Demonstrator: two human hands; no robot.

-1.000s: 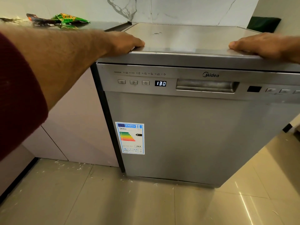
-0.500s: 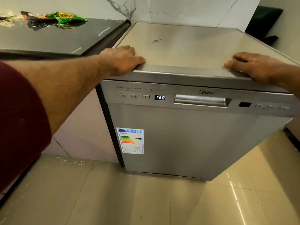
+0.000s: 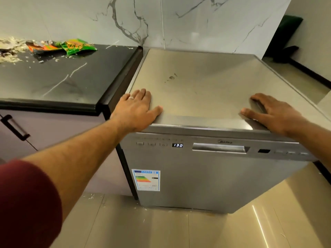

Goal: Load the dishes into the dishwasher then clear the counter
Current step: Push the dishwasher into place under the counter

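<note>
Your biggest object is the stainless-steel dishwasher (image 3: 206,176), standing on the tiled floor (image 3: 161,230) against the marble-patterned wall (image 3: 197,20), just beside the end of the black counter (image 3: 59,79). Judge it heavy and rigid: a full-height appliance that will slide rather than lift, with a smooth, probably slippery skin. Its door is closed and the panel display (image 3: 177,145) reads 130. To open it, take the recessed door handle (image 3: 220,148) at the centre of the control strip; the flat top offers only pressure, no real grip, apart from its front lip.

Both your hands lie on that top near the front edge. Your left hand (image 3: 138,109) rests flat at the left front corner, fingers straight, thumb spread toward the middle, a ring showing. Your right hand (image 3: 268,113) lies well apart on the right side, fingers extended and lightly bent over the surface, grasping nothing.

The counter to your left is glossy dark stone. It looks hard, and wrappers should slide off it easily. At its far end lie crumpled snack wrappers (image 3: 71,46), light and crinkly, and pale scattered crumbs (image 3: 10,49) beside them. That part still looks uncleared. Below it is a lilac cabinet with a black handle (image 3: 15,127). The polished floor carries a few bits of debris (image 3: 91,196) near the cabinet base, so mind your footing.
</note>
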